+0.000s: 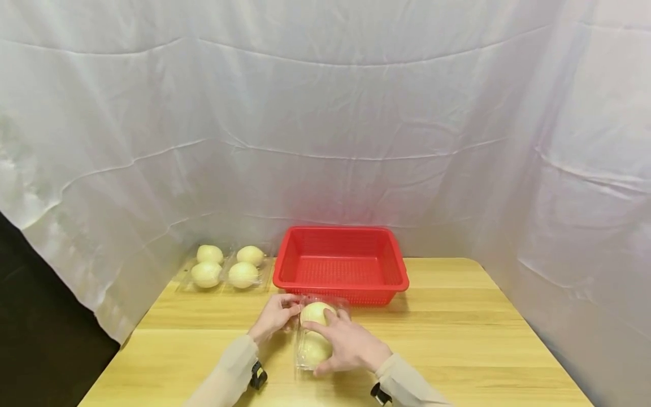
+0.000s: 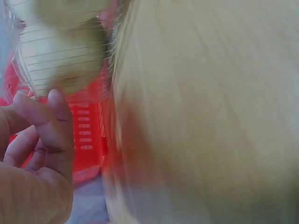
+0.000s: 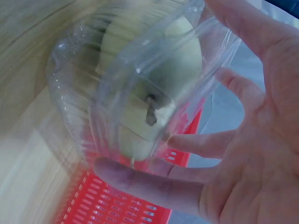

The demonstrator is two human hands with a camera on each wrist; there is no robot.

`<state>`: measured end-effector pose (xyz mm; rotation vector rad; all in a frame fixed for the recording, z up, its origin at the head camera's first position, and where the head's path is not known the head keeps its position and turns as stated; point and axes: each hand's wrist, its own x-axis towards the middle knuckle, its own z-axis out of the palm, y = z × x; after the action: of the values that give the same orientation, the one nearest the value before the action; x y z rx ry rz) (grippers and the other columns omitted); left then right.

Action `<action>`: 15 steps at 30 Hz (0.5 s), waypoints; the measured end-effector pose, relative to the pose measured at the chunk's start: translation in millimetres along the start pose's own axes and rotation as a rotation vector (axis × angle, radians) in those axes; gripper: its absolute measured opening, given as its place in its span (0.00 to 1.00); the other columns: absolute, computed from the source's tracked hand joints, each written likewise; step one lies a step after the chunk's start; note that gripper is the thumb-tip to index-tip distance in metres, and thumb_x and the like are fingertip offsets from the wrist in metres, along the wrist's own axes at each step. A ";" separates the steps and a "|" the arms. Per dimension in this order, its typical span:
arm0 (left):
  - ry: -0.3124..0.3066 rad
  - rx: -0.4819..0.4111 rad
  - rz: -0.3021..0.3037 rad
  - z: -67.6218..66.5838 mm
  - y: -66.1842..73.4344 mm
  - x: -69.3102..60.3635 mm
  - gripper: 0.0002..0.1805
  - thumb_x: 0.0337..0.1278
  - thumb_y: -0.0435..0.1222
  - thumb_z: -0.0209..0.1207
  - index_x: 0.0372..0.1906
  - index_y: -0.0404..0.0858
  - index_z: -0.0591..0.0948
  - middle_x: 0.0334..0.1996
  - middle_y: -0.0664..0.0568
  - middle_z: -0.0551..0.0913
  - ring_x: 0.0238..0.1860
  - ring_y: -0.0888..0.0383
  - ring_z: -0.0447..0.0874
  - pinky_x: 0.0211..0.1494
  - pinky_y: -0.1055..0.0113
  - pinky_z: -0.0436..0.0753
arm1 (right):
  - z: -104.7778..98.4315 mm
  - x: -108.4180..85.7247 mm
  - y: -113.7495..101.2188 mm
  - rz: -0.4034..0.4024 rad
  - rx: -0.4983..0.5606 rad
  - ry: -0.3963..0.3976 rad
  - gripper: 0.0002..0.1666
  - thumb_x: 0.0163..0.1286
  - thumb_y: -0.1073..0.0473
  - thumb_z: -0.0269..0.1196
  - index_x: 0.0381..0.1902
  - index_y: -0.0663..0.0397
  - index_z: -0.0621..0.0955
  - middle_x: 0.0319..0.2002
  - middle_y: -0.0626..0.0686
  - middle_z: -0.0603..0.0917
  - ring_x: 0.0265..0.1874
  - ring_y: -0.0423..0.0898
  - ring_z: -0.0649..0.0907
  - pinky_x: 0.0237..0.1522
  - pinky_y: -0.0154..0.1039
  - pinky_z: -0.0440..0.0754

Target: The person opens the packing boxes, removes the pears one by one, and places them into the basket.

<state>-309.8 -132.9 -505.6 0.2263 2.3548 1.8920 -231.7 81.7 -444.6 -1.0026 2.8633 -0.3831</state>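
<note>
In front of the red basket (image 1: 341,288) is a clear plastic clamshell box (image 1: 300,362) holding two pale yellow pears (image 1: 313,350), one behind the other. My left hand (image 1: 277,316) is at the box's far left corner; in the left wrist view its thumb and index finger (image 2: 58,105) pinch the plastic edge. Over the right side of the box, my right hand (image 1: 351,342) lies with fingers spread, touching the lid. The right wrist view shows those fingers (image 3: 205,144) fairly straight along the clear plastic (image 3: 70,88), with a pear (image 3: 180,60) and its stem visible through it.
More clear plastic boxes (image 1: 267,277) with several pale yellow pears (image 1: 205,274) sit at the back left of the wooden table (image 1: 473,339). The basket stands near the back edge. Pale curtains (image 1: 351,113) hang behind and at both sides.
</note>
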 end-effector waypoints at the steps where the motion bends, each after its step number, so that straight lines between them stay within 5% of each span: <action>1: -0.002 0.000 -0.002 -0.3 -0.2 -0.9 0.15 0.65 0.27 0.55 0.54 0.27 0.79 0.23 0.51 0.76 0.16 0.62 0.70 0.17 0.72 0.67 | -0.9 -1.0 1.0 -0.006 0.021 -0.005 0.54 0.47 0.32 0.73 0.71 0.20 0.63 0.73 0.65 0.61 0.71 0.71 0.60 0.53 0.71 0.73; 11: 0.006 0.017 0.002 0.4 -1.4 -6.4 0.15 0.67 0.30 0.55 0.55 0.30 0.79 0.23 0.51 0.76 0.17 0.62 0.71 0.18 0.72 0.70 | -12.8 -10.5 21.3 -0.127 0.204 -0.037 0.51 0.54 0.32 0.69 0.72 0.22 0.60 0.75 0.61 0.58 0.72 0.64 0.60 0.59 0.69 0.69; 15: 0.003 0.117 0.065 3.9 1.1 -9.9 0.16 0.69 0.31 0.53 0.57 0.30 0.78 0.25 0.48 0.78 0.22 0.60 0.74 0.20 0.68 0.75 | -15.6 -15.8 27.3 -0.129 0.257 -0.034 0.52 0.54 0.31 0.69 0.73 0.22 0.59 0.75 0.59 0.57 0.72 0.61 0.61 0.59 0.69 0.70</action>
<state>-299.2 -130.8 -505.4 0.3149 2.4919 1.7843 -238.3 115.3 -436.8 -1.1316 2.6386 -0.7160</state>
